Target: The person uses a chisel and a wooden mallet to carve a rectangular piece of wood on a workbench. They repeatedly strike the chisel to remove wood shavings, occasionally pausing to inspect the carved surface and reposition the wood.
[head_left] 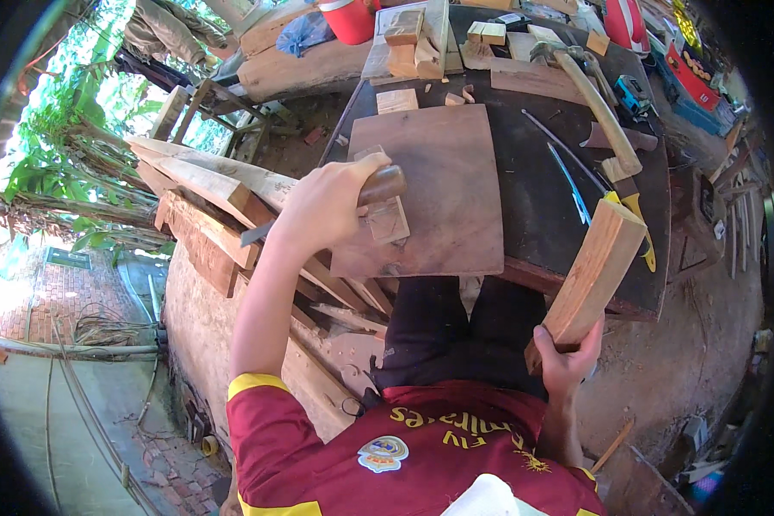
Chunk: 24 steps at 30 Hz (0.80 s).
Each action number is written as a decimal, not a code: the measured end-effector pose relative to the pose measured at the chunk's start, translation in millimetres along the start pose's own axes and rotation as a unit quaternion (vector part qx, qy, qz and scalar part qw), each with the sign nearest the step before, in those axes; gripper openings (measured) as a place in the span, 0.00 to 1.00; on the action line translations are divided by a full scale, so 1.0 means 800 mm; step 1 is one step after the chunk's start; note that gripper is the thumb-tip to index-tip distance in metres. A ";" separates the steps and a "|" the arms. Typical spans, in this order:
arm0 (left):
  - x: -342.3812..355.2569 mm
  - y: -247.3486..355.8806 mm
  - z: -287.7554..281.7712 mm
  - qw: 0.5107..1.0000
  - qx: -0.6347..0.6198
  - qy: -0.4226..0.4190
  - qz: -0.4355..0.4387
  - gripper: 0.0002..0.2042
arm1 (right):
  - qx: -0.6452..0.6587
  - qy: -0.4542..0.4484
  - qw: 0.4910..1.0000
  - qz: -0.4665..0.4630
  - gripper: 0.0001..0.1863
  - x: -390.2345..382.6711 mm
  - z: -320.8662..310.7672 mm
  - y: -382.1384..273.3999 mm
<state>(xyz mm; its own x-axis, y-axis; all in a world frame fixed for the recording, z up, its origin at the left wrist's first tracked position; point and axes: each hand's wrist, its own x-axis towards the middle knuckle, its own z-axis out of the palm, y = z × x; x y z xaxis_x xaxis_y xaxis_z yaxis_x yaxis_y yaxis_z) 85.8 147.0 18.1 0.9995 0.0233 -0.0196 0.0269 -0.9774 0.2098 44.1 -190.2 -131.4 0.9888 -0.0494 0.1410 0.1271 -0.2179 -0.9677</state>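
My left hand (322,202) is closed around the wooden handle of a chisel (380,184); its flat dark blade sticks out past the wrist to the left. Beneath that hand, a small wood piece (389,220) with lines marked on it lies on a square brown board (451,172) on the dark workbench. My right hand (568,354) grips the near end of a thick wood block (595,267). The block is tilted, its far end up by the bench's right edge. My right thumb shows on it; the other fingers are partly hidden.
On the bench (533,215) lie a wooden-handled hammer-like tool (606,120), a blue pen (570,182) and a long thin yellow-handled tool (635,211). Wood offcuts (404,39) fill its far end. Long timbers (219,189) lean at the left. A red bucket (350,21) stands behind.
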 end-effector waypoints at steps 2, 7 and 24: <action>0.008 -0.001 0.000 1.000 -0.001 -0.016 0.012 0.27 | 0.027 -0.011 0.999 0.027 0.40 -0.002 -0.002 0.003; 0.009 0.016 0.005 0.998 -0.006 0.004 -0.065 0.22 | 0.047 -0.015 0.997 0.065 0.40 -0.004 -0.009 0.002; 0.053 -0.021 0.020 0.988 -0.042 0.003 -0.152 0.27 | 0.017 -0.003 0.998 0.063 0.38 -0.003 -0.010 0.011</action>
<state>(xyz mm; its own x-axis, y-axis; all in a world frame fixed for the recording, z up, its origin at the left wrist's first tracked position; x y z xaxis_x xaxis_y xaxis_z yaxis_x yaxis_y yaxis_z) 127.6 161.2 -1.8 0.9453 0.3138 -0.0887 0.3260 -0.9046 0.2746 42.6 -200.0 -138.8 0.9976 -0.0676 0.0171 0.0049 -0.1769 -0.9842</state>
